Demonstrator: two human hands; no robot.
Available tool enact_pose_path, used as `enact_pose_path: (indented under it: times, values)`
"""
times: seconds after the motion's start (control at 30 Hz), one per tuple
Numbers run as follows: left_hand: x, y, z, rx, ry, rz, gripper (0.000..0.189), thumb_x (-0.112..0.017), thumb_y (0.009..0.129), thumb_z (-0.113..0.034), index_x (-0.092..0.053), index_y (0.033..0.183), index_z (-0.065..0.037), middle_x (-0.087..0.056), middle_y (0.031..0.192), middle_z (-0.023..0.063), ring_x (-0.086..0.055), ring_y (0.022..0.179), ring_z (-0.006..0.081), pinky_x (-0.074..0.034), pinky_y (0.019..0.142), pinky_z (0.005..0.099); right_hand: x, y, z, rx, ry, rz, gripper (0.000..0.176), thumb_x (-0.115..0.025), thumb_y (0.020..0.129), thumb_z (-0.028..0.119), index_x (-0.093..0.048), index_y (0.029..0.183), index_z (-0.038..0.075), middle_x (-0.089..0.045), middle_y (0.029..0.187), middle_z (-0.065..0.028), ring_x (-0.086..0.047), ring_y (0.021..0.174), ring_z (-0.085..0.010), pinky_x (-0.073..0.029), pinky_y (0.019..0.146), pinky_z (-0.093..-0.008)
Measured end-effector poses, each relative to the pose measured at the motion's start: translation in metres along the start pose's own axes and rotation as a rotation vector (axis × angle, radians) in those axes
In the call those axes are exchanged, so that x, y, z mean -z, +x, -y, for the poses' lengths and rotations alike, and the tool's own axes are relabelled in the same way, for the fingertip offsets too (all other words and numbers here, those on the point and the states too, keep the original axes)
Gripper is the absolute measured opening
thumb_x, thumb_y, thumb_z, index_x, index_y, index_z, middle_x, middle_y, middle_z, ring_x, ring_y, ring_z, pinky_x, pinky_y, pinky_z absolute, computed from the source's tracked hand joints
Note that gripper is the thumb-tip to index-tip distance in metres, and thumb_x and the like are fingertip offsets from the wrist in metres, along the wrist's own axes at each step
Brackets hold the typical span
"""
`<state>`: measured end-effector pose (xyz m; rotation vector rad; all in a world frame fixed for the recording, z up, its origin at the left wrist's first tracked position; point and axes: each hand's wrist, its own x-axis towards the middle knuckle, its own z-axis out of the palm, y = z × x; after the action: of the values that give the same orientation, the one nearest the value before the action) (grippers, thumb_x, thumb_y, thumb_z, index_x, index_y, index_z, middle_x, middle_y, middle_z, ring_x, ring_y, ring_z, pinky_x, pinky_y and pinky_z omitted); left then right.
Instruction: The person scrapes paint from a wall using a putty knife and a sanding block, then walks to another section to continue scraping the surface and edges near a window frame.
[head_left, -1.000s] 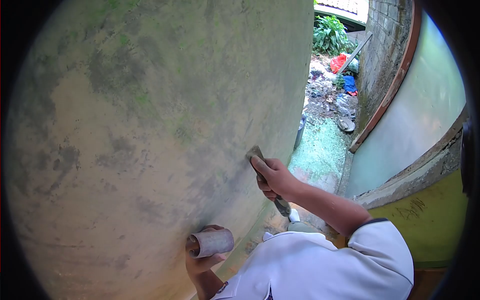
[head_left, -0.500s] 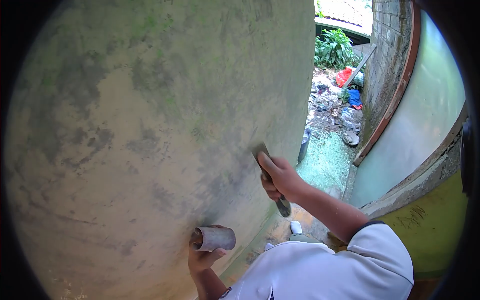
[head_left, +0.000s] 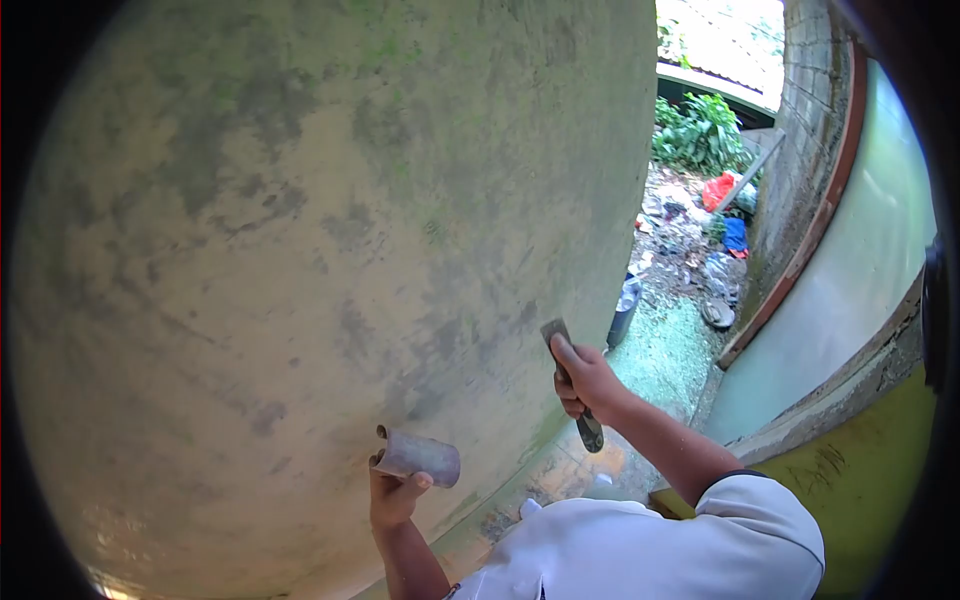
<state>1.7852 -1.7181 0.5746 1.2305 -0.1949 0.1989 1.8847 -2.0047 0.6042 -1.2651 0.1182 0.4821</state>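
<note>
1. Hands have spread wider apart sideways since half a second ago: the right hand [head_left: 590, 385] sits farther right in the view, and the rolled piece [head_left: 418, 457] in the left hand [head_left: 398, 497] now slants, its right end lower; the whole view has shifted too
2. Filling the space left of and above both hands, the wall [head_left: 250, 350] is dull beige, blotched with grey and tinged green toward the top
3. Beyond the right hand a narrow passage runs past a dark bucket [head_left: 624, 310] to strewn rubbish [head_left: 690, 235] and a leafy plant [head_left: 705, 135], beside a block wall [head_left: 808, 120]
4. Right of that hand stand a pale, glossy panel [head_left: 860, 240] and, lower, a yellow-green surface [head_left: 850, 480]
5. Gripped in the right fist, thumb along it, the scraper [head_left: 590, 432] has a dull flat blade above the fingers and a dark, mottled handle end below; whether the blade touches the wall, I cannot tell
6. Left fingers and thumb clasp the rolled piece, greyish mauve and smudged, with a curled edge at its left end
</note>
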Motion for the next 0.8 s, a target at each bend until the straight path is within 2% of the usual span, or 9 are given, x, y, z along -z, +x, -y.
enact_pose_path:
  times: [0.1, 0.17, 0.23, 0.4, 0.5, 0.57, 0.67, 0.73, 0.8]
  values:
    - [-0.006, -0.035, -0.007, 0.025, -0.025, -0.104, 0.041, -0.077, 0.068, -0.011, -0.057, 0.103, -0.001, -0.062, 0.094, 0.0054, -0.059, 0.086, 0.0155, -0.046, 0.078, 0.0318, -0.019, 0.027, 0.011, 0.205, -0.2, 0.002, 0.049, -0.045, 0.091, 0.052, -0.036, 0.066, 0.011, -0.029, 0.046, 0.0014, -0.03, 0.033, -0.0113, -0.028, 0.034, -0.0292]
    - [-0.006, -0.068, -0.005, -0.007, -0.018, -0.193, 0.043, -0.077, 0.068, -0.013, -0.056, 0.104, -0.001, -0.061, 0.094, 0.0046, -0.058, 0.088, 0.0156, -0.045, 0.081, 0.0319, -0.02, 0.032, 0.02, 0.16, -0.099, 0.11, 0.048, -0.045, 0.091, 0.051, -0.037, 0.067, 0.011, -0.032, 0.047, 0.0011, -0.032, 0.033, -0.0113, -0.03, 0.034, -0.0289]
    - [-0.006, -0.095, 0.006, -0.062, -0.028, -0.287, 0.045, -0.078, 0.069, -0.015, -0.055, 0.105, -0.002, -0.061, 0.094, 0.0037, -0.057, 0.09, 0.0157, -0.044, 0.083, 0.0321, -0.011, 0.024, 0.027, 0.159, -0.024, 0.043, 0.048, -0.046, 0.091, 0.052, -0.037, 0.067, 0.011, -0.033, 0.047, 0.0011, -0.033, 0.033, -0.0116, -0.03, 0.033, -0.0291]
    - [-0.028, -0.182, 0.022, -0.079, -0.118, -0.55, 0.042, -0.077, 0.071, -0.016, -0.055, 0.104, -0.004, -0.059, 0.095, 0.0007, -0.055, 0.096, 0.0146, -0.04, 0.09, 0.0335, 0.027, 0.007, -0.031, 0.094, -0.185, 0.084, 0.044, -0.048, 0.091, 0.046, -0.042, 0.069, 0.009, -0.036, 0.045, -0.0001, -0.036, 0.033, -0.0112, -0.029, 0.033, -0.0288]
    - [-0.039, -0.229, 0.032, -0.047, -0.167, -0.485, 0.038, -0.075, 0.074, -0.016, -0.055, 0.105, -0.005, -0.058, 0.098, 0.0005, -0.055, 0.096, 0.014, -0.04, 0.089, 0.0338, -0.005, 0.04, 0.009, 0.318, -0.253, 0.103, 0.045, -0.049, 0.09, 0.049, -0.039, 0.068, 0.011, -0.032, 0.045, 0.0019, -0.029, 0.031, -0.0113, -0.028, 0.033, -0.0296]
    - [-0.068, -0.245, 0.027, -0.029, -0.15, -0.528, 0.037, -0.074, 0.075, -0.016, -0.055, 0.105, -0.004, -0.059, 0.098, 0.0006, -0.055, 0.096, 0.0137, -0.041, 0.088, 0.034, -0.034, 0.029, 0.053, 0.398, -0.109, 0.158, 0.046, -0.048, 0.09, 0.05, -0.039, 0.067, 0.011, -0.034, 0.044, 0.0006, -0.031, 0.03, -0.0121, -0.028, 0.032, -0.0298]
    - [-0.079, -0.293, 0.026, 0.053, -0.114, -0.639, 0.035, -0.073, 0.077, -0.015, -0.055, 0.105, -0.003, -0.059, 0.097, 0.001, -0.055, 0.094, 0.0129, -0.041, 0.088, 0.0335, -0.05, -0.007, 0.044, 0.367, -0.053, 0.237, 0.05, -0.047, 0.09, 0.052, -0.04, 0.062, 0.012, -0.036, 0.041, -0.0005, -0.033, 0.029, -0.013, -0.028, 0.032, -0.03]
    - [-0.084, -0.327, 0.02, 0.112, -0.068, -0.701, 0.03, -0.07, 0.079, -0.018, -0.057, 0.102, -0.002, -0.06, 0.093, 0.001, -0.056, 0.09, 0.0107, -0.042, 0.084, 0.0301, -0.05, -0.029, -0.013, 0.249, -0.142, 0.264, 0.055, -0.047, 0.09, 0.052, -0.04, 0.055, 0.011, -0.036, 0.039, -0.0009, -0.035, 0.03, -0.0133, -0.029, 0.032, -0.0295]
    - [-0.08, -0.369, 0.013, 0.071, -0.028, -0.827, 0.027, -0.069, 0.081, -0.019, -0.058, 0.099, -0.003, -0.06, 0.091, 0.0005, -0.056, 0.088, 0.0097, -0.042, 0.082, 0.0287, -0.046, -0.037, -0.112, -0.126, -0.165, 0.281, 0.061, -0.042, 0.087, 0.061, -0.037, 0.048, 0.015, -0.035, 0.038, -0.0018, -0.037, 0.029, -0.0164, -0.031, 0.032, -0.031]
